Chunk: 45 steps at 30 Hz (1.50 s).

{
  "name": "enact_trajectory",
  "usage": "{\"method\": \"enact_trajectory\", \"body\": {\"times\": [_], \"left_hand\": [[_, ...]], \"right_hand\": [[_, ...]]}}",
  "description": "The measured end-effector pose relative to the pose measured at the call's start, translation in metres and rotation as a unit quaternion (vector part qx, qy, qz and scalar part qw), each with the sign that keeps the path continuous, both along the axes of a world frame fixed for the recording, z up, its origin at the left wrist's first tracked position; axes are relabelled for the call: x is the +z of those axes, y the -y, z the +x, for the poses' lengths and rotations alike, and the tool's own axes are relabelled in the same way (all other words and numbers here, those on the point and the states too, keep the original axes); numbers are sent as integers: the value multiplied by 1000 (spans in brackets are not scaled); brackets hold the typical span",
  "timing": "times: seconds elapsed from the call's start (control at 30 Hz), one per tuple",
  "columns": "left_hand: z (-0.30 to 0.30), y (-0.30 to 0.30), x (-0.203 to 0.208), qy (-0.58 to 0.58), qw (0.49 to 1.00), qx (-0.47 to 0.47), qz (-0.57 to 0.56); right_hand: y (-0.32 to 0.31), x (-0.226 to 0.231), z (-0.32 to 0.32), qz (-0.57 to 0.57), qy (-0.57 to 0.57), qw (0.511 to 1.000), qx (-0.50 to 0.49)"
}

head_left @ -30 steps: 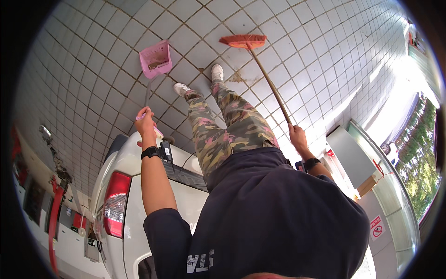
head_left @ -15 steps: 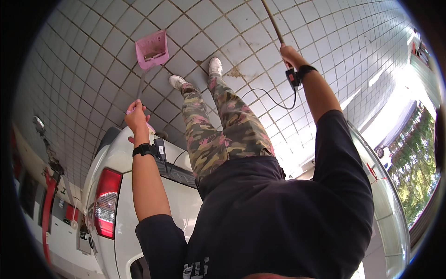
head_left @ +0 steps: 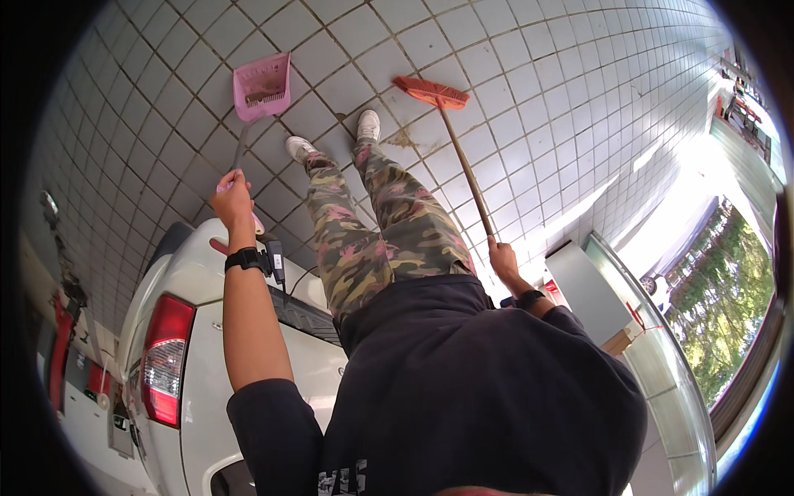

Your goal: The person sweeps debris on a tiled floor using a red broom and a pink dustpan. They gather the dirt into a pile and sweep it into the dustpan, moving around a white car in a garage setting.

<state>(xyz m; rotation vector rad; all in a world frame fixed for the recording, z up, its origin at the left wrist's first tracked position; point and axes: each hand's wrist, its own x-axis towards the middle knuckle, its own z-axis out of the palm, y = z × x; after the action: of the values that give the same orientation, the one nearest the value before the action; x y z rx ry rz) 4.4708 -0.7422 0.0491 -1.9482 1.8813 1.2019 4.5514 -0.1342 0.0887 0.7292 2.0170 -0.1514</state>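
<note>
My left hand (head_left: 235, 201) is closed around the handle of a pink long-handled dustpan (head_left: 261, 76). The pan is on the far left side of the tiles, with some brownish debris and a row of comb teeth in it. In my right hand (head_left: 504, 259) is the brown stick of a broom (head_left: 466, 161), gripped close to its near end. The broom's orange head (head_left: 432, 92) lies beyond my feet, to the right of the dustpan and apart from it. A brownish dirt patch (head_left: 403, 138) marks the floor between my right shoe and the broom stick.
A white car (head_left: 207, 355) with a red and clear tail light stands close on my left. Pale square tiles (head_left: 546, 107) cover the floor. A white cabinet (head_left: 583, 289) and a glass-sided case (head_left: 674, 372) are on my right.
My right hand has drawn back toward my body, bringing the orange broom head into view beyond my feet. My left hand and the dustpan have barely shifted.
</note>
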Motion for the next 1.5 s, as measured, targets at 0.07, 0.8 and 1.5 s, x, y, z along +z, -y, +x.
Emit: {"method": "enact_trajectory", "body": {"times": [0.07, 0.8, 1.5], "left_hand": [[5, 0, -3, -19, 1000, 4, 4], [-7, -5, 4, 0, 1000, 0, 10], [-6, 0, -5, 45, 997, -49, -47]], "right_hand": [[4, 11, -18, -2, -34, 999, -22], [53, -136, -113, -53, 13, 992, 112], [153, -105, -218, -53, -205, 942, 260]]}}
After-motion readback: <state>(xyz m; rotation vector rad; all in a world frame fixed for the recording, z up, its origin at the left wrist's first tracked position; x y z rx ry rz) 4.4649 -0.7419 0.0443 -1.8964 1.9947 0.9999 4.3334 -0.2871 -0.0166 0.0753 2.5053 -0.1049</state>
